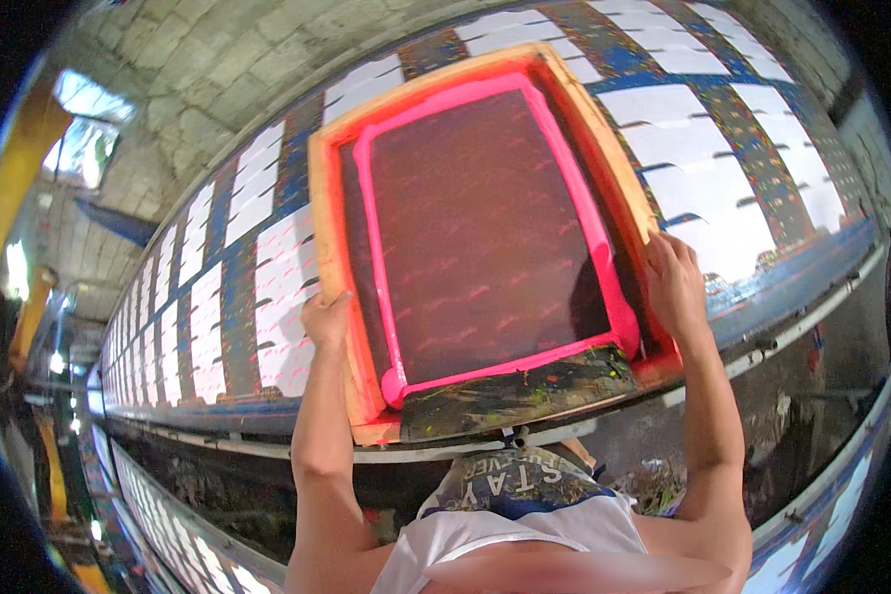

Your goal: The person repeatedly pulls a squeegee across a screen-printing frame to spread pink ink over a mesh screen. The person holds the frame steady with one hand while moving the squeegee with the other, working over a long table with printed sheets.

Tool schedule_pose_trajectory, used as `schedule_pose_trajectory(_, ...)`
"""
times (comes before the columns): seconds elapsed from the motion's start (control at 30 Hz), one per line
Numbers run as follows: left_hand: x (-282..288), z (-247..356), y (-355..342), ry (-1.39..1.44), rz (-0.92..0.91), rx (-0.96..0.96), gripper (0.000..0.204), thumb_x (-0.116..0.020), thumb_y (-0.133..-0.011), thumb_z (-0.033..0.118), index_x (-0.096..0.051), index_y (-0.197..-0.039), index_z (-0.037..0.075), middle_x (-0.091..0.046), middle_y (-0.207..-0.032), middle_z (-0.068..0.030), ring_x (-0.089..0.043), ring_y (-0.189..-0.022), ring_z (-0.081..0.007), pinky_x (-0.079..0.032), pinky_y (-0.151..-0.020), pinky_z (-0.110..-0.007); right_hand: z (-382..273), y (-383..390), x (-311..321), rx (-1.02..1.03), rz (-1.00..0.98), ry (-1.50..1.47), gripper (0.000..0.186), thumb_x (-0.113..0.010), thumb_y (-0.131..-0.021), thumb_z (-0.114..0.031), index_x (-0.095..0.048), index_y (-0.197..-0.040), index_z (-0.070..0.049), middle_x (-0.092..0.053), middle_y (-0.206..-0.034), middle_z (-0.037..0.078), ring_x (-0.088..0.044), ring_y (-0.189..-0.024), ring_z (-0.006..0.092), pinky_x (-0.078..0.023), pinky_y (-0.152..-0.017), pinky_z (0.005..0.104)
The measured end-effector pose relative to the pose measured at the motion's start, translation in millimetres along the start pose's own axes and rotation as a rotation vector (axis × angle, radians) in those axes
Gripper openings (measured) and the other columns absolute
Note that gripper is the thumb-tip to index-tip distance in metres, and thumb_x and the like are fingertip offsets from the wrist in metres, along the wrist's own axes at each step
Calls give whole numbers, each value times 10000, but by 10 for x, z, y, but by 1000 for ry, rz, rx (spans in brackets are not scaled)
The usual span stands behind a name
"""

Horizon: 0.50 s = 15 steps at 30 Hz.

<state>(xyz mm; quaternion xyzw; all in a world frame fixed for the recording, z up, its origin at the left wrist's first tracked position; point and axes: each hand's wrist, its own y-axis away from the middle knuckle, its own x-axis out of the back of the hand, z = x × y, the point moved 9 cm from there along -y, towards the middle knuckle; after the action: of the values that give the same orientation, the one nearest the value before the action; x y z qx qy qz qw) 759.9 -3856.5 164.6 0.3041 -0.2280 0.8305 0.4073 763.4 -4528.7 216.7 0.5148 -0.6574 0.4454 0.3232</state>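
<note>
A large wooden screen-printing frame (324, 213) lies tilted over the long table in front of me. Its dark mesh (475, 228) is bordered by a thick band of bright pink ink (576, 188). My left hand (327, 319) grips the frame's left rail, thumb on top. My right hand (675, 282) is closed around the right rail, with its fingertips partly hidden. Across the near end of the screen rests a dark, paint-stained squeegee board (510, 394), touched by neither hand.
White pieces (698, 178) lie in rows along the table, with pink-marked pieces (285, 297) left of the frame. A metal rail (802, 322) edges the near side. A concrete block wall (238, 59) stands beyond, and another table (163, 500) is at lower left.
</note>
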Motion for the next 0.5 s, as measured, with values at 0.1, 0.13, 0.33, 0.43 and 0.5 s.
schedule_pose_trajectory(0.1,-139,-185,-68,-165,-70,49,431,-955,-832,368,-874,-1078,24,-848,-1011,-227,-828,-922,-360,-618,-859,-463,-661,563,232,357,-7,-119,511,-849,-912,-135,-739,-1409,-102,-698,-1425,187,-661,-1308,421,-561,-1092,542)
schedule_pose_trajectory(0.13,-159,-256,-90,-210,-69,66,478,-954,-825,398,-868,-1110,24,-839,-1068,-241,-819,-980,-375,-617,-889,-471,-890,775,246,453,-100,-208,489,-842,-918,-138,-748,-1396,-102,-706,-1418,181,-667,-1309,413,-557,-1098,553)
schedule_pose_trajectory(0.33,-282,-411,-105,-328,-60,91,636,-931,-817,487,-827,-1237,21,-777,-1270,-288,-762,-1177,-430,-600,-1025,-514,-1911,1577,-7,760,-500,-117,494,-825,-856,-153,-783,-1348,-126,-748,-1365,143,-702,-1273,375,-559,-1093,549)
schedule_pose_trajectory(0.43,-234,-248,-27,-316,-19,55,579,-903,-845,478,-817,-1182,15,-779,-1209,-279,-757,-1146,-445,-601,-1027,-538,-2111,1524,-56,705,-460,-30,486,-759,-841,-68,-799,-1323,-114,-763,-1307,134,-722,-1221,355,-568,-1076,520)
schedule_pose_trajectory(0.5,-163,-126,31,-295,33,57,518,-881,-864,459,-814,-1114,10,-780,-1167,-270,-752,-1135,-449,-601,-1018,-552,-2312,1481,-160,732,-430,2,491,-752,-832,-55,-799,-1317,-111,-765,-1284,129,-725,-1197,348,-573,-1061,513)
